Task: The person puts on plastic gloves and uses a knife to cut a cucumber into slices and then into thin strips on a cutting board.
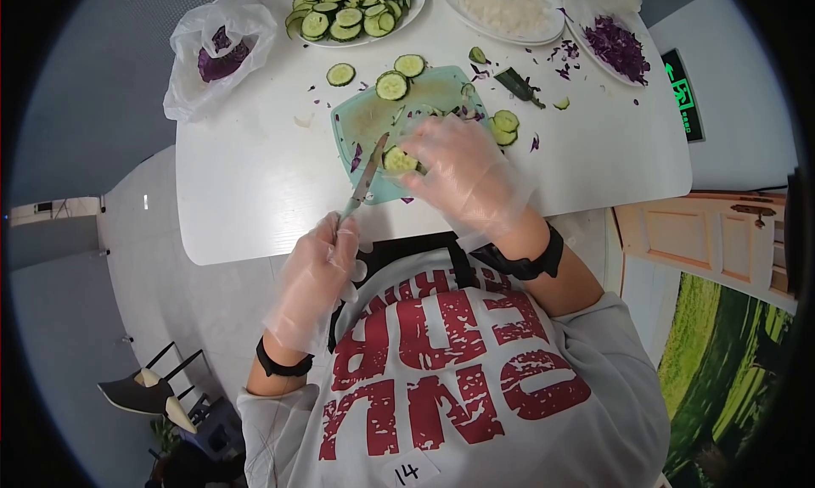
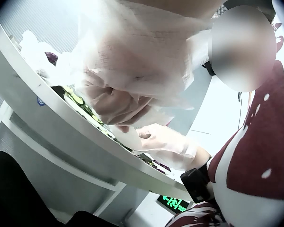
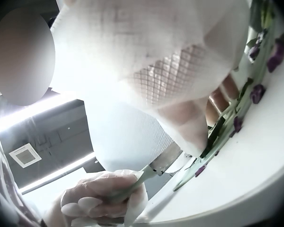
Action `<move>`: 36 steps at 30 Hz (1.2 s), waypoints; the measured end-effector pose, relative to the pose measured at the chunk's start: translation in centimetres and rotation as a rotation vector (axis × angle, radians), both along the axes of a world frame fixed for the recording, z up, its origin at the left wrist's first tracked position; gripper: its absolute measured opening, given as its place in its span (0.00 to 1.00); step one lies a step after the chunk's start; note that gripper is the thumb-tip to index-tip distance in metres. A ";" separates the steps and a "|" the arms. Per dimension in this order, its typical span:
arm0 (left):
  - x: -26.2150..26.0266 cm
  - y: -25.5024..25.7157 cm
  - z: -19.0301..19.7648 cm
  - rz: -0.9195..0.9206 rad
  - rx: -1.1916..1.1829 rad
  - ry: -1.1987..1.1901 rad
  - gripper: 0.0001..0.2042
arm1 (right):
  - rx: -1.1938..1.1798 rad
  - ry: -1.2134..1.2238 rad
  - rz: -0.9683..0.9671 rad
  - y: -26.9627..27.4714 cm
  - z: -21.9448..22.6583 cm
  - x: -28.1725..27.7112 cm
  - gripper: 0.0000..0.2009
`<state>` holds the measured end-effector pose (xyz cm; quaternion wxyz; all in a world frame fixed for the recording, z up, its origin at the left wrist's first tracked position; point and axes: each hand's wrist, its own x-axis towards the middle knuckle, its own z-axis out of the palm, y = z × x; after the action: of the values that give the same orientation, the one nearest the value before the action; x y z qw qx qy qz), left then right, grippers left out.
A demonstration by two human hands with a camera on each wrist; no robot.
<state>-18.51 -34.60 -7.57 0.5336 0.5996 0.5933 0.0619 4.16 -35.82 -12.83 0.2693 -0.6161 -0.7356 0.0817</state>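
A knife (image 1: 368,176) is gripped by the gloved left hand (image 1: 314,276), its blade slanting up over the left part of the green cutting board (image 1: 361,119). Bent over the board, the gloved right hand (image 1: 467,178) has its thumb and fingers around cucumber pieces, largely hidden beneath it. A cucumber slice (image 1: 401,159) shows between the blade and this hand. In the right wrist view, dark green cucumber (image 3: 213,137) lies between thumb and fingers, and the knife (image 3: 165,158) points toward them. The left wrist view shows the left hand (image 2: 128,71) with fingers curled; its knife is hidden.
A plate of cucumber slices (image 1: 348,17), a plate of pale pieces (image 1: 501,8) and shredded purple cabbage (image 1: 615,48) stand along the back. At left is a plastic bag (image 1: 191,72) with cabbage. Loose slices, a cucumber end (image 1: 518,86) and scraps surround the board.
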 end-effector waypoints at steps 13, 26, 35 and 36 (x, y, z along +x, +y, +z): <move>-0.7 0.6 -0.8 -0.134 0.161 0.132 0.15 | 0.057 0.013 -0.108 0.1 -0.1 -0.8 0.12; -0.1 1.3 -1.2 -0.259 0.331 0.190 0.14 | 0.001 0.055 -0.107 -0.1 0.0 -0.6 0.13; -0.1 1.4 -1.0 -0.250 0.286 0.207 0.13 | 0.038 -0.145 0.185 -1.5 0.8 0.2 0.09; 0.0 1.4 -1.0 -0.241 0.274 0.204 0.13 | 0.031 -0.122 0.184 -1.7 0.7 0.2 0.11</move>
<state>-18.56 -33.21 -8.55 0.3876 0.7363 0.5544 0.0167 4.34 -37.48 -12.12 0.2249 -0.5458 -0.8052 0.0571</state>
